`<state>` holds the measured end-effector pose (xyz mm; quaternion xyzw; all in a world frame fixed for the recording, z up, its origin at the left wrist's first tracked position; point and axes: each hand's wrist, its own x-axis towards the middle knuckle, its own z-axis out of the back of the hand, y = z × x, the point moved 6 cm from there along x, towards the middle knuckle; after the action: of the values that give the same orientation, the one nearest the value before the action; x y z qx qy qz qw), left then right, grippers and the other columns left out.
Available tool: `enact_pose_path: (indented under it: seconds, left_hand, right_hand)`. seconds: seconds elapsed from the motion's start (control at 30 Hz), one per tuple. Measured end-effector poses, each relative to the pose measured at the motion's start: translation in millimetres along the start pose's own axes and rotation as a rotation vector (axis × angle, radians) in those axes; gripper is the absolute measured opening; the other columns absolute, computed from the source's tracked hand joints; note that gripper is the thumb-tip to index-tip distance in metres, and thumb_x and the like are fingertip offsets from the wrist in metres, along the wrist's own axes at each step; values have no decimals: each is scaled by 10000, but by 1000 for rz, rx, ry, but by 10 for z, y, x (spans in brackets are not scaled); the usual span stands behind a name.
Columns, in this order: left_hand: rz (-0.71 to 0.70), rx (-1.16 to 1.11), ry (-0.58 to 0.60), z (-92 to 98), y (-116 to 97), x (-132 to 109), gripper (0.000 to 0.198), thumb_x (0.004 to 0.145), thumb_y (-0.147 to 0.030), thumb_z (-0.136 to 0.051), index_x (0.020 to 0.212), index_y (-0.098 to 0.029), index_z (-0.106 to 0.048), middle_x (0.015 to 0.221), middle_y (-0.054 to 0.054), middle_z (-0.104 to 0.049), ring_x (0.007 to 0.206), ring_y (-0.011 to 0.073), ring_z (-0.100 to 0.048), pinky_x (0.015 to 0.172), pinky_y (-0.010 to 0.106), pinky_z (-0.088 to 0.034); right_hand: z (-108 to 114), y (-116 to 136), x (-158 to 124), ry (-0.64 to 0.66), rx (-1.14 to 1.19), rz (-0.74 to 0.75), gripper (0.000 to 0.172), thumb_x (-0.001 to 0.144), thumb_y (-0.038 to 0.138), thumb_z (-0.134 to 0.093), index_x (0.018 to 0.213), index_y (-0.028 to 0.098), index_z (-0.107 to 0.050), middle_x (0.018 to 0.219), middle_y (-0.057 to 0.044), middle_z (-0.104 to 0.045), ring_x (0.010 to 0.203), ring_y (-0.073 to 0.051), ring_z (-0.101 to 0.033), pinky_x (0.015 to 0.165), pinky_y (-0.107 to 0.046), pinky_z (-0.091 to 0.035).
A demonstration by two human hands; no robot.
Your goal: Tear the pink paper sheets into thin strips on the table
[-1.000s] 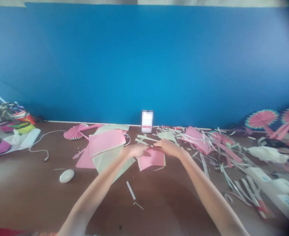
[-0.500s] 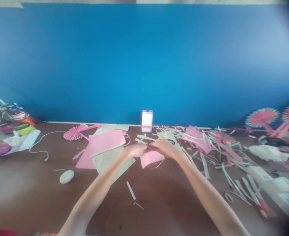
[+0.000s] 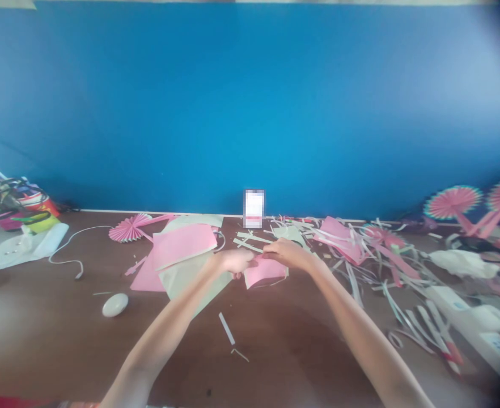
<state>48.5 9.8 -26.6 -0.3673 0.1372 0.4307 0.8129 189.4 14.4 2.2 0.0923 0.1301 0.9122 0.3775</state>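
Observation:
A small pink sheet of paper [image 3: 266,273] with pale edges hangs between my two hands over the dark brown table. My left hand [image 3: 236,261] is closed on its left upper corner, the fingers curled under. My right hand [image 3: 287,253] pinches its upper edge from above, fingertips close to my left hand. Left of my hands, larger pink sheets [image 3: 185,245] overlap a pale sheet [image 3: 201,283]. Behind my right hand lie pale paper strips [image 3: 250,243].
A pleated pink paper fan [image 3: 131,228] lies at left, near a white oval object [image 3: 115,305] and a white cable [image 3: 65,249]. Tangled paper strips [image 3: 354,286] and pink sheets [image 3: 339,238] cover the right side. More pink fans [image 3: 454,203] stand far right, by the blue wall [image 3: 250,102].
My hands have drawn slightly apart along the upper edge of the pink sheet, and more of it shows between them. A striped thing at the far left has gone from view.

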Motion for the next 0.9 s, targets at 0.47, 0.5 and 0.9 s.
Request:
enact_pose_path:
  seconds: [0.47, 0.5, 0.9]
  left_hand:
    - [-136, -120, 11, 117, -78, -126, 441, 942, -463, -218, 948, -151, -529, 778, 73, -666, 577, 148, -636, 575, 241, -503]
    - [-139, -131, 6, 131, -75, -133, 443, 940, -468, -220, 934, -152, -530, 819, 81, -666, 584, 151, -639, 563, 241, -500]
    - [-159, -274, -51, 204, -79, -158, 459, 840, -620, -393, 843, -168, -473, 766, 58, -625, 564, 174, -640, 487, 233, -455]
  right_hand:
    - [121, -75, -37, -31, 48, -38, 439, 955, 450, -298, 908, 233, -677, 911, -35, -696, 804, -196, -578, 724, -305, -371]
    - [122, -78, -36, -37, 38, -38, 442, 955, 453, -293, 905, 232, -673, 903, -36, -694, 802, -199, -576, 716, -304, -368]
    - [316, -165, -134, -90, 105, -103, 512, 903, 567, -343, 700, 183, -614, 640, -13, -589, 580, -137, -473, 567, -257, -277]
